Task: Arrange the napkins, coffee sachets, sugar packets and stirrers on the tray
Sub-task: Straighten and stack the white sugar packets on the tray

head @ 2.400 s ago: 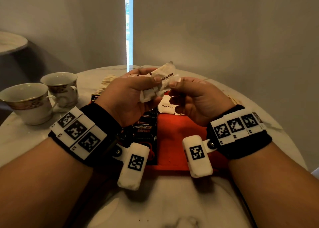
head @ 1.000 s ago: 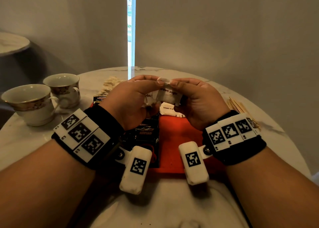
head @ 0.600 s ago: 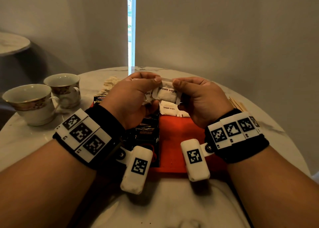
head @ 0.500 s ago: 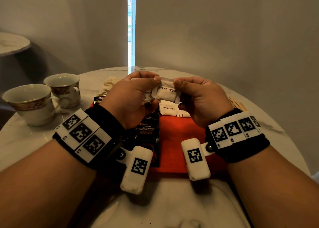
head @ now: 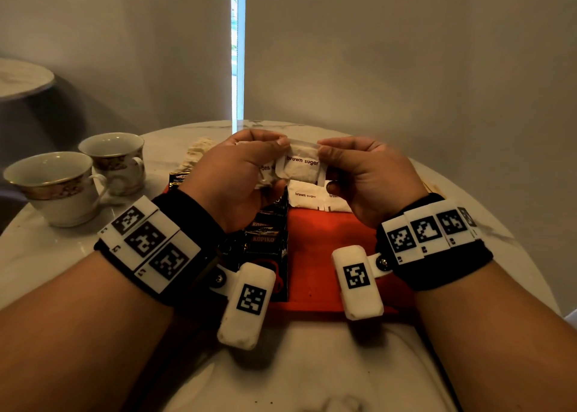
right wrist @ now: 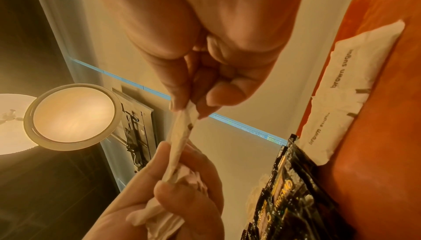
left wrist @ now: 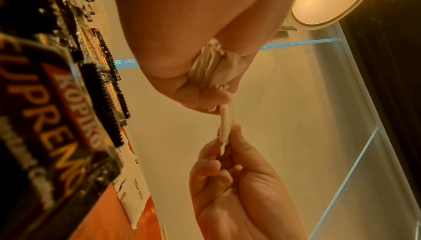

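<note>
While both hands point(head: 246, 174) point(head: 368, 177) pinch a sugar packet point(head: 301, 168) by its ends, the tray point(head: 324, 255) lies clear below.

The tray point(head: 324, 255) is red-orange; on it the coffee sachets point(head: 265, 240) are black with gold and red lettering, and the sugar packets point(head: 307, 197) at its far end are white with dark print. Left of the tray, two cups point(head: 56, 186) are white with a gold floral band, on a white marble table point(head: 46, 249) with grey veins

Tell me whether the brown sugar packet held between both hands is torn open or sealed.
Sealed, as far as visible: the brown sugar packet shows intact edges, pinched between left hand and right hand.
</note>
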Motion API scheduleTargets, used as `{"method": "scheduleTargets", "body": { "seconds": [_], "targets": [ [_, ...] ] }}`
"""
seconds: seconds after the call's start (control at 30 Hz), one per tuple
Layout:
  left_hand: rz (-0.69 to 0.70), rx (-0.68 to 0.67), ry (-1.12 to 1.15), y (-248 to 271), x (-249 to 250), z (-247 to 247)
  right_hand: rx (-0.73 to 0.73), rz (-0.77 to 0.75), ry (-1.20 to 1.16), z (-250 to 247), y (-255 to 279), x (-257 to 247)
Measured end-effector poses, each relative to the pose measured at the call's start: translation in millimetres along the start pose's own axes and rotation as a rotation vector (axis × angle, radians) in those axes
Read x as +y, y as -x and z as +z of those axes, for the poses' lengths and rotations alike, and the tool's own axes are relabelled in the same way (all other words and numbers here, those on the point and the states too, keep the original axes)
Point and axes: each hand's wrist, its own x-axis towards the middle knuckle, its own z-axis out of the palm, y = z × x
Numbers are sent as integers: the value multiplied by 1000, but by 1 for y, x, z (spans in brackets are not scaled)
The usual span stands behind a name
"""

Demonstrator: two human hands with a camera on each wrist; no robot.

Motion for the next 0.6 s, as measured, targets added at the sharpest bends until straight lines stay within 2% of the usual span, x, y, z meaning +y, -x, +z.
{"method": "scheduleTargets", "body": {
  "seconds": [0.13, 0.3, 0.47, 0.6],
  "targets": [
    [0, 9, 22, -1, 0, -1, -9, 18, -43, -1, -2, 2],
    [-4, 9, 21, -2, -1, -2, -160, 87, 15, 1, 4, 3],
    [-20, 29, 28, -3, -2, -3, -68, 108, -4, -2, -2, 7],
    [-34, 56, 83, -6, -2, -7, 62, 140, -86, -13, -14, 12]
  ]
}}
